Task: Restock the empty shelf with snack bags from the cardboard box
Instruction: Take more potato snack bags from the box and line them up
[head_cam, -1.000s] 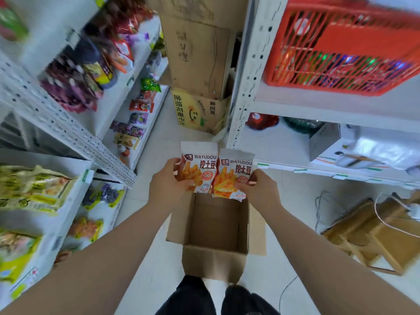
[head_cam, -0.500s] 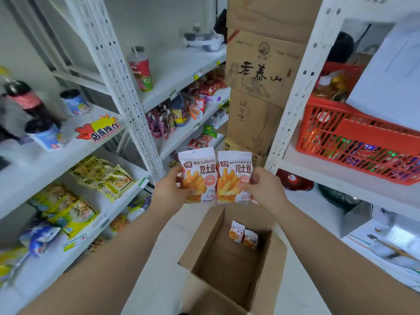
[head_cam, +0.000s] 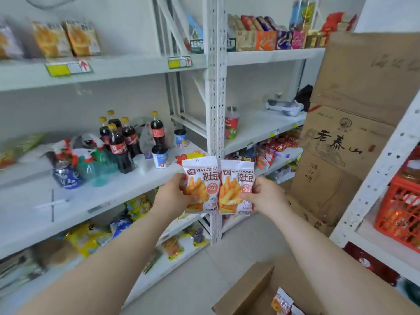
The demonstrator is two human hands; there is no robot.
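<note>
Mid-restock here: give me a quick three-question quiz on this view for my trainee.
1. True or false: the left hand grips one snack bag and the right hand grips the other bag.
2. The cardboard box is: A closed; B open, with packets inside; C in the basket.
3. Fill in: the cola bottles have ___ caps.
Key: 1 true; 2 B; 3 yellow.

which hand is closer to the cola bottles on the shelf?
Left. The left hand, gripping one snack bag, is just right of and below the cola bottles; the right hand, gripping the other snack bag, is farther right, beyond both bags.
</note>
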